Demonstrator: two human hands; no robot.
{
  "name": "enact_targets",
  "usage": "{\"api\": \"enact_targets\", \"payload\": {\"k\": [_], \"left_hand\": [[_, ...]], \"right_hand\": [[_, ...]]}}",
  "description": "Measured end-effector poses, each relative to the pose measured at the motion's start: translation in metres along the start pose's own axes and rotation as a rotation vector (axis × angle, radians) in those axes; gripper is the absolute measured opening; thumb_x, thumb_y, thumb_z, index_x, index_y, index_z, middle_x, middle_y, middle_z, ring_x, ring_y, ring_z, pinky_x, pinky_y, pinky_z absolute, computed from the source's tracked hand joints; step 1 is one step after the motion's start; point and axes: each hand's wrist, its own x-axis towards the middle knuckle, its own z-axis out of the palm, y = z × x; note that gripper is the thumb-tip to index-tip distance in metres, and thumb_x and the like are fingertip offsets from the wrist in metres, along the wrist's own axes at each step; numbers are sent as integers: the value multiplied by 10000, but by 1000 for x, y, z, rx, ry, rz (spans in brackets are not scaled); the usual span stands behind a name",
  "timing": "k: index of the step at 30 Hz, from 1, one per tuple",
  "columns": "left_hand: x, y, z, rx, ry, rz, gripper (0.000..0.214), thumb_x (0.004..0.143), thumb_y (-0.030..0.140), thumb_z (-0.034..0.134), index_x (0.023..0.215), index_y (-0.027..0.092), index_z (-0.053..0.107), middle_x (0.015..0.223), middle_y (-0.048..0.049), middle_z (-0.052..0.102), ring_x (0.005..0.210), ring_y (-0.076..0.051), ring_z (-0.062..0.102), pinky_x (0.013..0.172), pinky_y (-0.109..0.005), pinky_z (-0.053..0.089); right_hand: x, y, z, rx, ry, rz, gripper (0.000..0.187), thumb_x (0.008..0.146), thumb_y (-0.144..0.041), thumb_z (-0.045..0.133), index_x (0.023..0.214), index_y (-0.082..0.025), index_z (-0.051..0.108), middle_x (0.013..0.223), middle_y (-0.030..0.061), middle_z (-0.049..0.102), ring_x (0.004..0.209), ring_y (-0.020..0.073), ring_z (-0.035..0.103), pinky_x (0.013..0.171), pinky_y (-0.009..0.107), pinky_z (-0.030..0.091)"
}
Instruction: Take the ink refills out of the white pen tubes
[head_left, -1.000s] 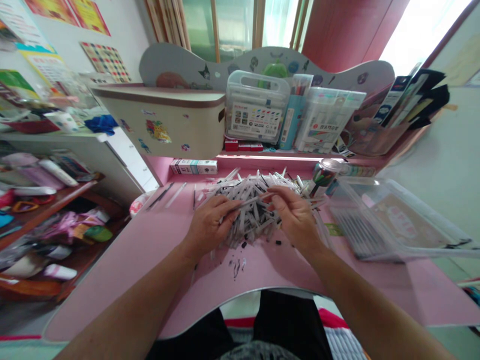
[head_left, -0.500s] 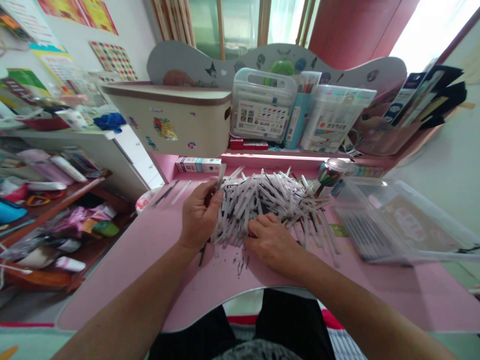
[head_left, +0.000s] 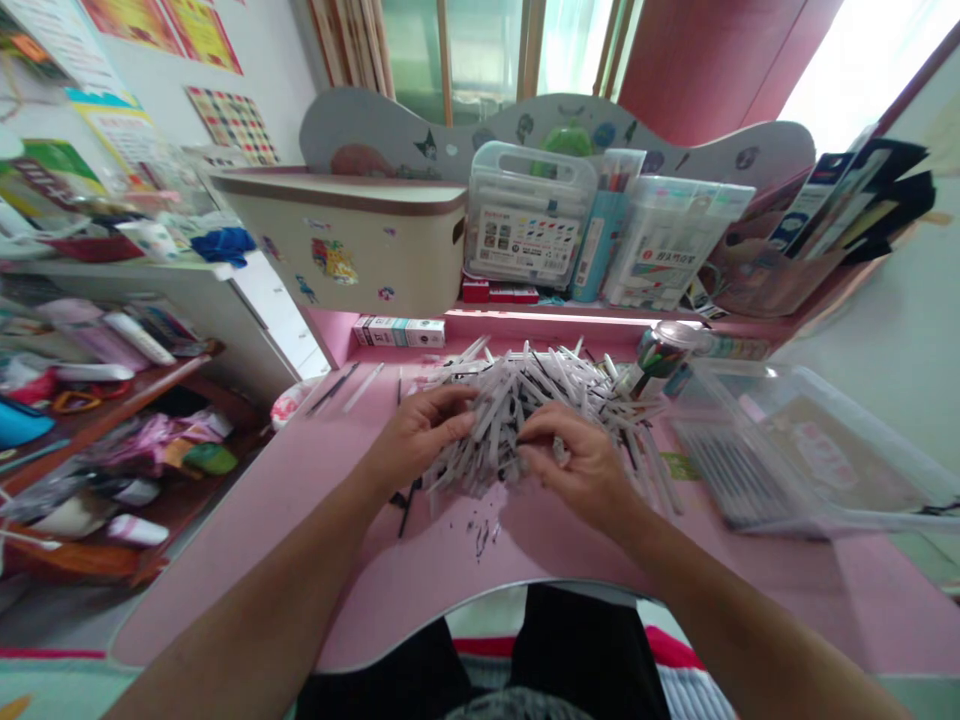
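Note:
A large heap of slim white pen-like sticks [head_left: 517,390], with some black ones mixed in, lies on the pink desk [head_left: 255,520]. At the heap's left side is my left hand [head_left: 420,430], thumb and fingers apart, tips touching or close to the white sticks. My right hand [head_left: 581,455] is over the heap's front right, its thumb and fingertips closed in a pinch. A small dark bit shows at those fingertips, too blurred to name. Small black bits [head_left: 484,535] are scattered on the desk in front of the heap.
On the right stands a clear plastic box [head_left: 817,520] beside a row of grey sticks [head_left: 724,470]. A can of pens [head_left: 660,355] is behind the heap. The shelf above carries a beige bin [head_left: 360,250] and marker cases [head_left: 529,225]. A few loose sticks [head_left: 364,388] lie left.
My left hand has moved slightly right, and the white stick that stood up in it no longer shows there. My right hand has lifted and shifted right, off the heap's front edge.

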Motion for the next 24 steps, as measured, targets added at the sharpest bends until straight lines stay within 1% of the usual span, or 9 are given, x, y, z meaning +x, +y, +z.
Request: {"api": "enact_targets", "payload": {"k": [2, 3, 4, 6, 10, 16, 22, 24], "left_hand": [[-2, 0, 2, 54, -123, -38, 294, 800, 313, 702, 1053, 166, 728, 803, -39, 700, 726, -164, 636, 666, -291, 512], [-4, 0, 3, 86, -163, -39, 296, 803, 312, 694, 1059, 167, 732, 837, -50, 717, 742, -171, 645, 675, -299, 518], [-5, 0, 3, 118, -189, -28, 297, 806, 308, 686, 1065, 169, 734, 871, -60, 731, 762, -176, 652, 686, -304, 523], [-6, 0, 5, 175, -210, 3, 300, 809, 300, 676, 1074, 174, 739, 918, -70, 746, 795, -183, 662, 704, -309, 529], [-7, 0, 5, 245, -208, 33, 301, 809, 297, 667, 1071, 169, 741, 941, -80, 758, 807, -192, 676, 709, -314, 537], [-6, 1, 5, 285, -215, 79, 290, 827, 272, 640, 1078, 161, 733, 945, -78, 758, 810, -185, 683, 707, -303, 536], [-5, 2, 4, 385, -260, 137, 282, 847, 291, 617, 1074, 170, 735, 833, -48, 718, 706, -155, 635, 620, -272, 496], [-4, 4, 4, 421, -258, 157, 264, 845, 277, 617, 1053, 173, 742, 807, -37, 704, 687, -146, 620, 612, -263, 484]], "right_hand": [[5, 3, -8, 256, 178, 208, 50, 841, -165, 622, 863, -209, 628, 765, -12, 592, 688, 121, 539, 640, 257, 424], [7, 5, -11, 364, 239, 282, 39, 830, -182, 625, 854, -212, 623, 744, -21, 585, 651, 111, 524, 611, 245, 412], [9, 8, -13, 452, 280, 331, 30, 820, -197, 630, 845, -212, 622, 728, -27, 581, 626, 104, 511, 592, 238, 401], [11, 11, -15, 552, 314, 379, 36, 795, -215, 645, 824, -208, 626, 708, -31, 576, 605, 97, 496, 575, 229, 387], [12, 13, -13, 549, 304, 403, 53, 758, -209, 667, 796, -200, 632, 694, -30, 577, 625, 100, 503, 593, 225, 394], [9, 16, -11, 504, 218, 426, 78, 745, -212, 680, 810, -196, 639, 722, -24, 584, 660, 107, 521, 627, 230, 406], [11, 13, -12, 513, 166, 444, 106, 728, -228, 700, 794, -195, 624, 727, -26, 577, 669, 105, 523, 634, 233, 409], [13, 12, -13, 511, 139, 447, 109, 723, -224, 700, 792, -192, 623, 733, -25, 579, 673, 103, 526, 641, 234, 415]]}}
